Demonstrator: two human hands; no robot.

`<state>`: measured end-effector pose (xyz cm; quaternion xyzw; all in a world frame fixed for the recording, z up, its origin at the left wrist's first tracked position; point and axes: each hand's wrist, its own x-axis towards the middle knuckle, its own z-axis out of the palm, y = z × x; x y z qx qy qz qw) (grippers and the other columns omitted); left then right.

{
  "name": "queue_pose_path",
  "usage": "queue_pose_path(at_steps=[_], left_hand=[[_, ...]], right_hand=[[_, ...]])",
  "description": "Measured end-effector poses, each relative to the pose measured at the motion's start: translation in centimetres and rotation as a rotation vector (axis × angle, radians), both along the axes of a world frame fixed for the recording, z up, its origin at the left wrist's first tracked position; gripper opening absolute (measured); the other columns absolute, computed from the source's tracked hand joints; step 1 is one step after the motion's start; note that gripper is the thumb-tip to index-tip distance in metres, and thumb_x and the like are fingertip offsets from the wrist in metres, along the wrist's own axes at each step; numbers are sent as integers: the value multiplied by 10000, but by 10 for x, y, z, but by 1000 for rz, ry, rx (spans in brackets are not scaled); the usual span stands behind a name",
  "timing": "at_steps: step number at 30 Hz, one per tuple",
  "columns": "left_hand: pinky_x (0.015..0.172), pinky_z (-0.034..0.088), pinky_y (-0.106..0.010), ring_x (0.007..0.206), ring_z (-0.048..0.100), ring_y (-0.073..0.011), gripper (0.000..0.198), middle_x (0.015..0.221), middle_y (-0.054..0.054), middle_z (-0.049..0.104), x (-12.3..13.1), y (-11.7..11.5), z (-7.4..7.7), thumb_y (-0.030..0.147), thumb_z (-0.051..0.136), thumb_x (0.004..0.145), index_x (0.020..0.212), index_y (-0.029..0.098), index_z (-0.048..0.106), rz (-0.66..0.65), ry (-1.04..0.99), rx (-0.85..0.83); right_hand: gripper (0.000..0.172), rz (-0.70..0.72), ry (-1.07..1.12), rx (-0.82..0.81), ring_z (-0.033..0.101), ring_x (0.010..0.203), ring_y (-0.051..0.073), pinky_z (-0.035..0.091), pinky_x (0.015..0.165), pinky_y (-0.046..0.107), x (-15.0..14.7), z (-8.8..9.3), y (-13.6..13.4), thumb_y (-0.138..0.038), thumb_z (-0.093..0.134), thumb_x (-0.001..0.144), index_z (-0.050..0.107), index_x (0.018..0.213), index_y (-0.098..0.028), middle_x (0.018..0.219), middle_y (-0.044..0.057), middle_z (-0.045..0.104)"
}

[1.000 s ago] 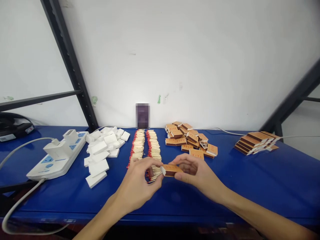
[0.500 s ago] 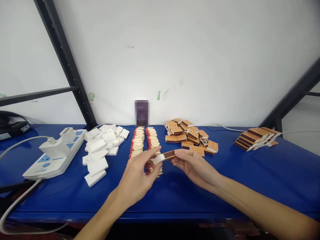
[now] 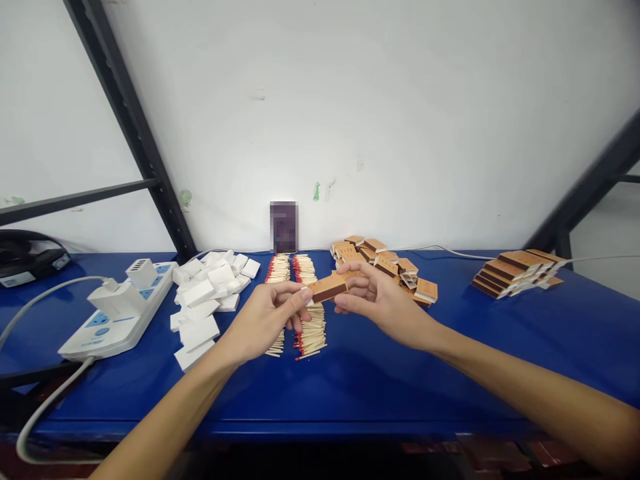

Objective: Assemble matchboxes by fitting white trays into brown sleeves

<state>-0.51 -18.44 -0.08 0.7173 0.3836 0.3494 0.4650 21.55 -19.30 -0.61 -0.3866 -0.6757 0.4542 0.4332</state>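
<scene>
No legible text, matchbox print (image 3: 326, 285) seemingly blurred

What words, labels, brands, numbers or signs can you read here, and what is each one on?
None can be read.
Held matchbox: printed marks, too small and blurred.
Loose matchboxes: reddish print, too small.
Stacked matchboxes: no readable print.
Power strip: small blue print, illegible.
White label on black device: too blurred.
Dark panel: pixelated.

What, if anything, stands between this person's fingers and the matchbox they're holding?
Nothing visible does. The left hand holds the matchbox directly by its left end; the right hand is at the other end, its exact contact hard to tell.
</scene>
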Motion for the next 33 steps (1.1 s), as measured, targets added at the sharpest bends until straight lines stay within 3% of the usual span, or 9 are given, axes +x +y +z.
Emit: queue_pose_path(at_steps=[3,5,9,15,18,20,26,29,33], left_hand=[[567,416,-236,566,537,-107,489,636,-6,616,-4,4,6,573,496,906,683,157,624,4,117,24],[527,352,-239,526,465,-103,525,571,16,534,-5,7,7,592,463,911,634,163,583,42,193,29],[510,285,-248,506,377,-101,529,541,39,424,-9,10,5,582,432,925,601,173,519,49,271,93],[620,408,-255,726,569,-156,428,835,-25,676,-29,10,8,537,469,926,942,178,701,-93,351,154],[721,466,-278,854,620,-180,373,1009,-25,710,-46,4,8,511,537,901,1082,228,699,-64,438,209],[762,486,-296,885,626,-185,346,1050,-17,706,-56,-3,3,467,601,869,1135,261,681,-1,515,280],[928,491,-358,1032,607,-198,401,1125,-25,664,-78,-28,-23,279,643,841,1240,284,606,87,639,499],[887,516,-343,1001,607,-193,328,1067,-27,671,-83,-30,-38,257,658,841,1169,270,645,83,627,522],[906,521,-357,1037,588,-200,346,1095,-36,683,-88,-30,-55,248,655,855,1200,256,634,108,572,583]], right_hand=[[373,12,-16,-63,648,774,164,489,786,360,-2,2,9,-462,621,856,514,1105,-206,814,-2,653],[308,7,-76,-47,620,756,155,451,789,341,-4,1,14,-492,572,886,591,966,-195,736,-13,631],[375,-19,-134,-20,553,681,138,404,734,306,-10,-4,18,-523,532,901,604,735,-195,616,-26,583],[341,44,-70,-19,601,685,136,447,737,305,-20,-7,17,-522,591,869,603,802,-188,687,-21,628],[314,104,-79,-17,635,736,148,477,709,303,-25,-11,14,-492,669,822,589,898,-199,800,-5,653],[324,124,-172,68,634,755,154,488,698,302,-30,-16,10,-447,738,772,594,936,-208,840,1,658],[300,187,-540,625,597,931,201,453,845,364,-51,-36,5,-325,750,792,635,1035,-191,1009,54,703],[275,179,-655,722,565,957,222,422,867,394,-57,-42,5,-314,724,815,638,1046,-192,1002,50,708],[252,146,-712,736,545,965,226,394,844,394,-52,-45,2,-299,713,818,631,1037,-204,988,33,709]])
